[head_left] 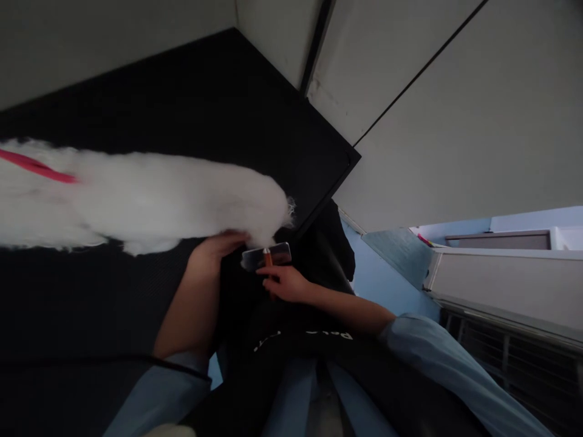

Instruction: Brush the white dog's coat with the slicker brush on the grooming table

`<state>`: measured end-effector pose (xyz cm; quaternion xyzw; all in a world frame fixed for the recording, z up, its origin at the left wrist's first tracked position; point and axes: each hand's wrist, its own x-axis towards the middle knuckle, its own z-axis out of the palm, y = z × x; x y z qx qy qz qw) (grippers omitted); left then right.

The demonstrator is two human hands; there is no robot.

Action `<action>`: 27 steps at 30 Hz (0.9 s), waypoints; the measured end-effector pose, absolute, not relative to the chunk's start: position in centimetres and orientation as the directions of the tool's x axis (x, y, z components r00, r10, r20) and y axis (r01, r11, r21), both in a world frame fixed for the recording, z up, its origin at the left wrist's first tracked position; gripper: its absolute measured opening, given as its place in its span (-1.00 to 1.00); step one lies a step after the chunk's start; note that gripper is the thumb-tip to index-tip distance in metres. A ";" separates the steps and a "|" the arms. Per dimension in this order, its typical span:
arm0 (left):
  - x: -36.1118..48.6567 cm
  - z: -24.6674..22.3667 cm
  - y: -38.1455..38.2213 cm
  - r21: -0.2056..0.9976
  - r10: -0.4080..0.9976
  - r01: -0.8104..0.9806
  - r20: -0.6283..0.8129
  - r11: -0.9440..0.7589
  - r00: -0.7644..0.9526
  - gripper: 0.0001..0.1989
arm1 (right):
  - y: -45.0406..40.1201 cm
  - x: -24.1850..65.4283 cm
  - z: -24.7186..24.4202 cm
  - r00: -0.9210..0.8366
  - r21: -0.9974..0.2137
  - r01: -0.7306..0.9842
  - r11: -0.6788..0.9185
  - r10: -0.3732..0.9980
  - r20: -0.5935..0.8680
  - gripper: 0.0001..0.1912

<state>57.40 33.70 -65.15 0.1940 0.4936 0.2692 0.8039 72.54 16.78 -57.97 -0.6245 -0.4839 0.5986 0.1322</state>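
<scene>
A white, fluffy dog stretches from the left edge to the middle of the view on a black table. My left hand lies along the underside of the dog's hind part, fingers stretched out against the fur and their tips partly hidden by it. Close by on the right, my right hand is closed round the orange-brown handle of a slicker brush. The brush's wide, flat head touches or nearly touches the fur of the hind leg; the dim light hides which.
The black tabletop has a corner pointing right. A red strap crosses the dog's front part. A dark cord runs by my left sleeve. Pale panels stand beyond the table, and a dark metal rack is at the lower right.
</scene>
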 end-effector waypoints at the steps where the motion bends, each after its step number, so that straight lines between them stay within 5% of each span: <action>1: 57.5 -64.9 33.5 0.578 0.624 -0.239 -0.701 0.780 0.345 -0.59 | 16.6 72.7 -58.1 -0.227 -0.737 0.452 -0.502 0.735 -0.639 -0.58; 4: 57.7 -64.0 33.1 0.578 0.625 -0.239 -0.730 0.781 0.278 -0.58 | 16.4 72.9 -58.1 -0.356 -0.759 0.378 -0.530 0.674 -0.647 -0.57; 8: 58.3 -62.6 32.7 0.607 0.660 -0.263 -0.717 0.750 0.226 -0.59 | 16.8 73.1 -58.2 -0.215 -0.780 0.390 -0.490 0.775 -0.594 -0.55; 12: 59.3 -61.4 32.7 0.633 0.696 -0.295 -0.683 0.716 0.223 -0.60 | 16.6 73.2 -58.6 -0.376 -0.793 0.309 -0.524 0.699 -0.608 -0.58; 16: 60.0 -60.2 32.2 0.607 0.708 -0.383 -0.666 0.696 0.232 -0.74 | 16.7 73.6 -59.0 -0.208 -0.854 0.208 -0.477 0.831 -0.515 -0.55; 19: 60.1 -59.4 31.6 0.581 0.710 -0.432 -0.658 0.690 0.249 -0.78 | 16.7 73.8 -58.7 -0.368 -0.849 0.115 -0.516 0.771 -0.519 -0.55; 23: 59.9 -58.9 30.9 0.575 0.718 -0.468 -0.661 0.671 0.217 -0.77 | 16.3 74.2 -57.8 -0.340 -0.876 0.031 -0.481 0.819 -0.462 -0.54; 27: 59.9 -58.9 30.5 0.553 0.715 -0.518 -0.676 0.652 0.178 -0.76 | 16.4 74.6 -57.4 -0.584 -0.825 0.041 -0.564 0.656 -0.478 -0.60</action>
